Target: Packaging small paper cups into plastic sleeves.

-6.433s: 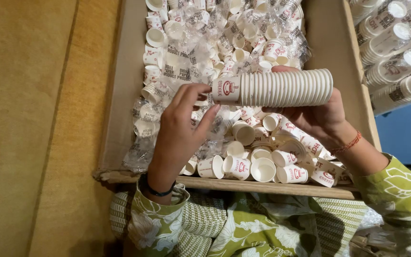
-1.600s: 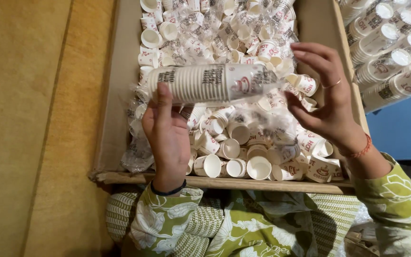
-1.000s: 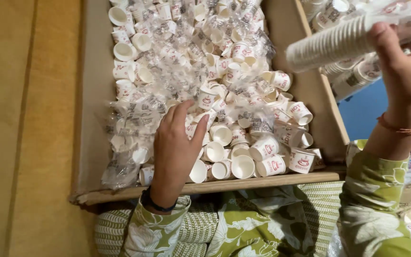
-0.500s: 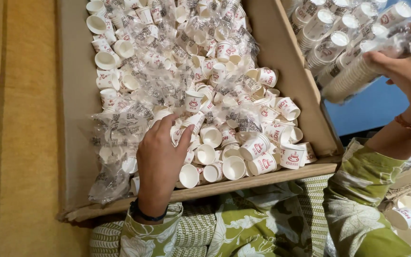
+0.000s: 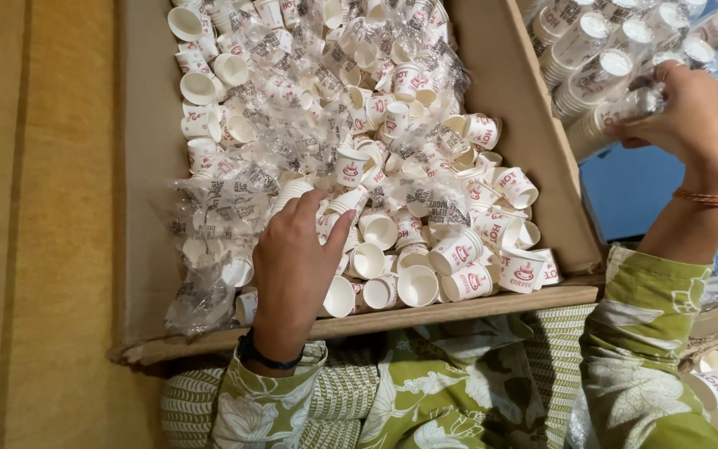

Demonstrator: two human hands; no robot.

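A: Paper cups (image 5: 359,191), loose and white with red print, fill the cardboard box (image 5: 147,166) across the middle of the frame, mixed with crumpled clear plastic wrap (image 5: 209,208).

B: And the sleeved stacks of cups (image 5: 617,58) at the upper right?

A: They lie outside the box on a blue surface (image 5: 625,199). The right hand (image 5: 695,125) is at the near end of one sleeved stack, fingers (image 5: 654,83) curled on the plastic.

B: The left hand (image 5: 292,258)?

A: Lower centre, palm down on the loose cups, fingers (image 5: 336,237) a little apart and resting on them; I cannot tell whether they grip one.

B: What could go wrong?

A: The near wall of the box is low and cups sit right against it, so a push from the left hand might tip some over the edge onto the person's lap. The wrap could snag the fingers and drag cups along. At the right, a sleeve held by one end may sag or slip and shed its cups.
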